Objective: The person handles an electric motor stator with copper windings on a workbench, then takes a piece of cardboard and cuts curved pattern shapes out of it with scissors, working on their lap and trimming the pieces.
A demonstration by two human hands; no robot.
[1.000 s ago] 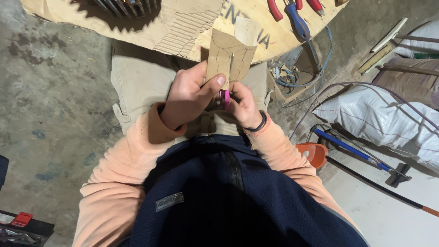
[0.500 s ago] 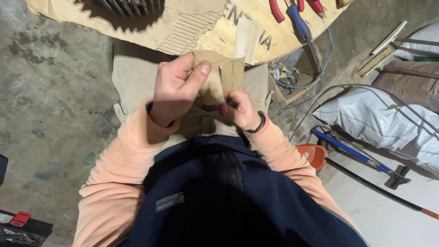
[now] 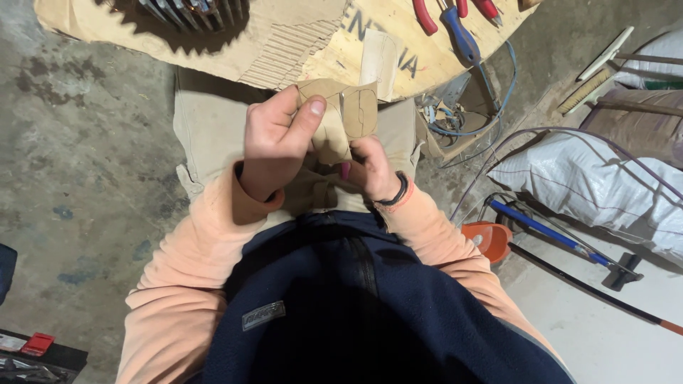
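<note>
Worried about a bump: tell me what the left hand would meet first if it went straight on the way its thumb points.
Likely the cardboard piece the left hand already pinches; past it, the cardboard sheet, though depth is unclear.

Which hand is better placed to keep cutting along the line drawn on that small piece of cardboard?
The right hand, probably. It sits just under the cardboard piece and grips a pink-handled tool, whose tip is hidden. The left hand is pinching the cardboard between thumb and fingers, so it looks occupied steadying it.
</note>
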